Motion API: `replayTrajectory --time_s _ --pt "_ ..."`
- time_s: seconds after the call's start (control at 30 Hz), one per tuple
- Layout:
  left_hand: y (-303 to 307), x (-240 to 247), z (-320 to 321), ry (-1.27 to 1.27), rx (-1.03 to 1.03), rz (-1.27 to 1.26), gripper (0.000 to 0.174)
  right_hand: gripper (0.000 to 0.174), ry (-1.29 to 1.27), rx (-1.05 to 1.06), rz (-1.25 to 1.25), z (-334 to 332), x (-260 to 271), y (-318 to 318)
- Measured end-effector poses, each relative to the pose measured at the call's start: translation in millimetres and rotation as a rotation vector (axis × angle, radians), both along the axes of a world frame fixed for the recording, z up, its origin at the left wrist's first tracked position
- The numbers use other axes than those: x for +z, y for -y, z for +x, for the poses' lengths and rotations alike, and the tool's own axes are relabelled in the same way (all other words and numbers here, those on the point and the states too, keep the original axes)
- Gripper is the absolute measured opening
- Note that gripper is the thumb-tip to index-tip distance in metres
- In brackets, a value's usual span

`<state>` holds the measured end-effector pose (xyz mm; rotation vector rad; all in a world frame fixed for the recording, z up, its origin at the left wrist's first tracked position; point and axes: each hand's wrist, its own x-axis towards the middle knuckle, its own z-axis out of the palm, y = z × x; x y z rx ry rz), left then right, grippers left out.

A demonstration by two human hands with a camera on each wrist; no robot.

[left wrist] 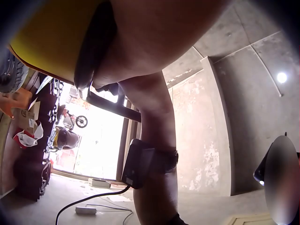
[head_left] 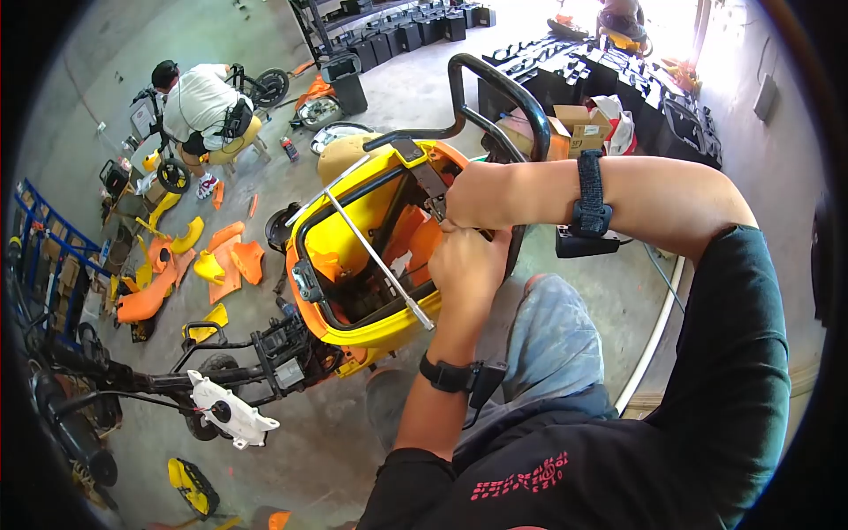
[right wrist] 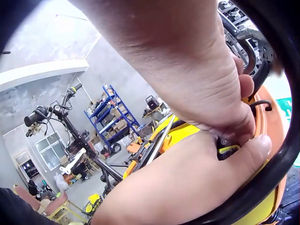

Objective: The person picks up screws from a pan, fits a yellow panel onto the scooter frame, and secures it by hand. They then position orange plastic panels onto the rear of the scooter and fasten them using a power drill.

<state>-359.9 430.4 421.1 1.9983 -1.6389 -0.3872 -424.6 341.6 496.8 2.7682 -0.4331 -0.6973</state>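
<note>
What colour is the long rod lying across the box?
The rod is silver; it shows best in the head view.

- My right arm (head_left: pixel 671 190) bends at the elbow (head_left: pixel 729 199).
- My left arm (head_left: pixel 431 415) stretches forward.
- My right hand (head_left: pixel 481 196) and left hand (head_left: pixel 468 265) meet, fingers (right wrist: pixel 244 123) curled, tips partly hidden.

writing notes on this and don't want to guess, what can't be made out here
- What the fingers of the right hand and left hand hold at the yellow body: hidden by the hands in the head view.
- The far person: cut off by the head view's top edge.
- Print on the cardboard box: too small in the head view.
- Detail beyond the doorway: washed out by glare, left wrist view.
</note>
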Motion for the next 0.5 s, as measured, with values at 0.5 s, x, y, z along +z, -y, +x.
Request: replayTrajectory --time_s 0.5 --pt "-1.6 7.6 -1.3 0.008 0.036 0.069 0.088 0.012 0.073 -0.168 0.079 -8.8 8.2 0.7"
